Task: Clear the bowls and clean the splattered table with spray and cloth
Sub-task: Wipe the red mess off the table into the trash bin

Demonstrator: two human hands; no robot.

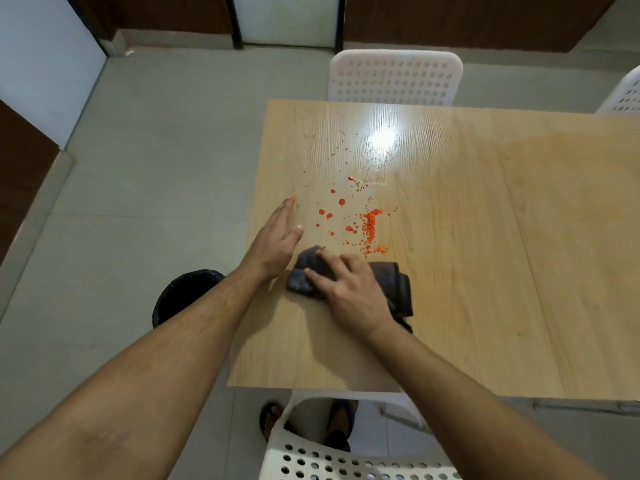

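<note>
A person's two bare arms reach over a light wooden table (485, 271). The right hand (353, 292) lies on a crumpled dark grey cloth (398, 285), fingers spread and pressing it flat against the tabletop near the front left corner. The left hand (277, 240) rests just beside the cloth, palm down, fingers straight and together, holding nothing. Just beyond both hands, orange-red splatter (367, 226) dots the wood, thickest near the cloth. A black bin (180, 296) stands on the floor left of the table. White perforated chairs (394, 77) stand at the far and near sides.
</note>
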